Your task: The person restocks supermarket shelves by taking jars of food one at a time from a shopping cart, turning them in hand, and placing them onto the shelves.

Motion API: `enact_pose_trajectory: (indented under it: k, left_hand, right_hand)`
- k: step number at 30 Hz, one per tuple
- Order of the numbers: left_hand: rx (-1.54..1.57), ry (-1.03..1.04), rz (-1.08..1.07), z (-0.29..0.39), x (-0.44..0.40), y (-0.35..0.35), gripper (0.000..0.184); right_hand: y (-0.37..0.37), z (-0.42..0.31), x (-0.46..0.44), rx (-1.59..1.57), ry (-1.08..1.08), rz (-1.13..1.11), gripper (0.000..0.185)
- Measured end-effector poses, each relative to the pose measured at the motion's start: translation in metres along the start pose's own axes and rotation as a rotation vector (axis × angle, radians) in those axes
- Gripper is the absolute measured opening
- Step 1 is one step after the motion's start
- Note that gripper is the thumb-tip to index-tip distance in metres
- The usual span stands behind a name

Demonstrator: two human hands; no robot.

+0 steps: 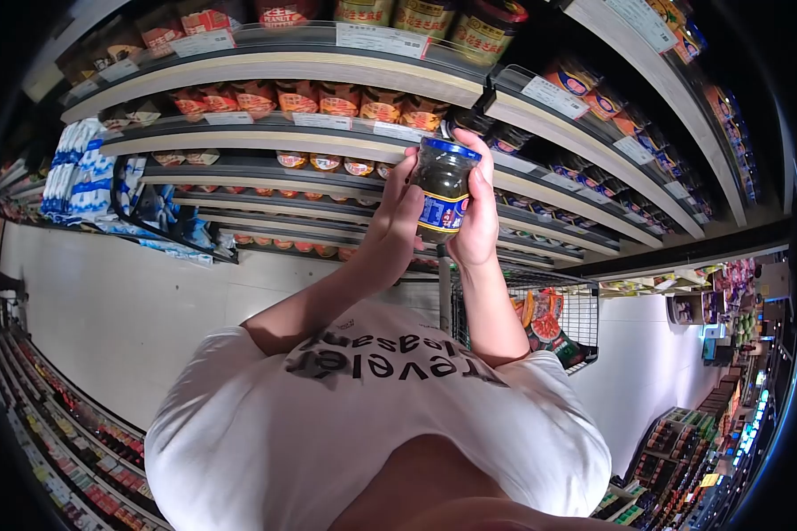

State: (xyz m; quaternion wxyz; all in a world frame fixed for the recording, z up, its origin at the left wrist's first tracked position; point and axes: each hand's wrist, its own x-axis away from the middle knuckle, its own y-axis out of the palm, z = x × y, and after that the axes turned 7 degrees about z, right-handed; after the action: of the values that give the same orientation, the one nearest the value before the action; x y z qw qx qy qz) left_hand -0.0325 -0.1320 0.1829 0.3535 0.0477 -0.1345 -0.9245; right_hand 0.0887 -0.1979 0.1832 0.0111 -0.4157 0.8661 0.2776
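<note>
Between my two hands is a glass jar [445, 188] with a blue lid, dark contents and a blue label with Chinese characters. It is raised in front of the shelves, its lid end pointing away from me. My left hand [401, 212] is closed against the jar's left side, with the fingertips near the lid. On the other side my right hand [476, 208] wraps the jar, thumb along the glass and fingers partly hidden behind it.
Shelves of packaged food [328, 99] and jars [490, 34] span the front. A wire shopping cart [584, 310] with colourful food packages [545, 314] stands by my right arm. Blue-and-white packages [84, 173] hang at left, above the pale floor [142, 301].
</note>
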Motion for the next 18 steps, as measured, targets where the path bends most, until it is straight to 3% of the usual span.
enact_pose_trajectory:
  k: [11,14,18]
  left_hand:
    - [-0.059,0.032,-0.051,-0.009,0.001,-0.016,0.06]
    - [-0.129,0.142,-0.112,-0.01,-0.002,-0.021,0.063]
    - [-0.37,0.288,-0.028,-0.018,-0.007,-0.024,0.058]
  right_hand:
    - [0.009,0.004,0.002,-0.133,0.044,-0.09,0.052]
    - [0.008,0.006,0.005,-0.125,0.004,-0.073,0.05]
    - [-0.002,0.008,0.005,-0.126,0.021,-0.04,0.048]
